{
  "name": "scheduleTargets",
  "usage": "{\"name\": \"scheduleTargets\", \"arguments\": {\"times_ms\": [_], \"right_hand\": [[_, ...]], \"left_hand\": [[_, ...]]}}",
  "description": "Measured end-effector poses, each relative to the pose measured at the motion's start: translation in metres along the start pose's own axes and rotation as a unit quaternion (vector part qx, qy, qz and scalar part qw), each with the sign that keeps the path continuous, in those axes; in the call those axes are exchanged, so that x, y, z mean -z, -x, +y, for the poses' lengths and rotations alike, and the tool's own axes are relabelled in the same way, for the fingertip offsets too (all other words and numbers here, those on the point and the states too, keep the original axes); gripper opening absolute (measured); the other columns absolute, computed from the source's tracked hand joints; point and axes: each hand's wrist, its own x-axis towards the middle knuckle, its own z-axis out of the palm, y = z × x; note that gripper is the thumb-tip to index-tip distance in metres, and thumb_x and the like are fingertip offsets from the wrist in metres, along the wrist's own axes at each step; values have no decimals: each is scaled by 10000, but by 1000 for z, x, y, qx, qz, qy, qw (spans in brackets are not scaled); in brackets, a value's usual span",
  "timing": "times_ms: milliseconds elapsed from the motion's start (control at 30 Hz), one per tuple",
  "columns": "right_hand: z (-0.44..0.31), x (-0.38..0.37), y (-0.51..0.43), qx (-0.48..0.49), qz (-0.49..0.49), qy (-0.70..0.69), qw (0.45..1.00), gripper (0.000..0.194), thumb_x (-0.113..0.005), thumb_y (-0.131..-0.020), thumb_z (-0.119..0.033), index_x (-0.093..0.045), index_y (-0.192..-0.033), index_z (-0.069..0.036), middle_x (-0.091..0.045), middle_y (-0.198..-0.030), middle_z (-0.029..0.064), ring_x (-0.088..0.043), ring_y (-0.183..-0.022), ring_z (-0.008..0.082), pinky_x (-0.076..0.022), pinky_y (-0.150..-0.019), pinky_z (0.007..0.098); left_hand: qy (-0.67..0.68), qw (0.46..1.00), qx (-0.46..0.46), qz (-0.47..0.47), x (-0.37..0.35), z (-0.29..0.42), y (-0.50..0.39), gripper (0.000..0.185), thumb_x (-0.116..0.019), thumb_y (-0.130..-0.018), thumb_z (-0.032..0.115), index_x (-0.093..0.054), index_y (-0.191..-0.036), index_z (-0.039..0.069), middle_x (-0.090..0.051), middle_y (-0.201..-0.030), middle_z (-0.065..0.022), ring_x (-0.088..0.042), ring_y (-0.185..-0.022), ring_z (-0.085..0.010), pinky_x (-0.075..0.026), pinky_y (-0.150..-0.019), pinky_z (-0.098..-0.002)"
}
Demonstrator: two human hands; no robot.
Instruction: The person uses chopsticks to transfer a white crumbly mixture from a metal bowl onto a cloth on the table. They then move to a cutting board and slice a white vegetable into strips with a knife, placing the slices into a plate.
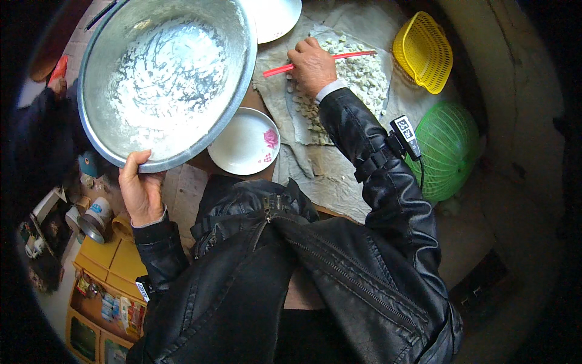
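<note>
My left hand [141,189] grips the near rim of a large metal basin [168,77], thumb inside the edge. The basin is tilted, and white flour-like powder coats its inside. My right hand [313,63] holds a long red stick [278,70] crosswise; whether it is one stick or a pair together I cannot tell. Under and beside that hand lie many small pale dough-like pieces [359,77], spread on a sheet over a crumpled cloth [327,182]. A white plate with a pink rose [243,141] sits below the basin's right edge.
Another white dish [277,18] is partly hidden behind the basin. At right are a yellow plastic basket [423,52] and an overturned green mesh basket [448,152]. A person's hand [58,86] and dark sleeve show at far left. A yellow cabinet [102,259] stands lower left.
</note>
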Motion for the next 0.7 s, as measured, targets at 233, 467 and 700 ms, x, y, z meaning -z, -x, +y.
{"name": "scheduleTargets", "arguments": {"times_ms": [233,467,700], "right_hand": [[10,11,13,-59,-2,-5,998,177,-715,-718,-97,-663,-885,-127,-616,-956,62,-587,-981,276,-547,-761,389],[19,17,10,-68,8,-18,998,192,-751,-697,-136,-679,-872,-111,-640,-942,65,-593,-983,287,-548,-759,403],[15,14,7,-64,-34,5,997,192,-743,-729,-172,-698,-908,-120,-641,-962,97,-599,-978,302,-543,-779,422]], "left_hand": [[-35,999,4,9,2,-2,3,488,-594,-827,34,-462,-1280,-89,-568,-1241,-163,-600,-1085,-265,-519,-905,-401],[-26,999,-18,-10,-2,-2,2,522,-580,-830,44,-435,-1313,-94,-572,-1225,-180,-618,-1056,-267,-541,-867,-395],[-43,999,-5,-1,-1,-1,3,515,-590,-831,55,-444,-1305,-82,-576,-1217,-175,-631,-1029,-264,-554,-836,-369]]}}
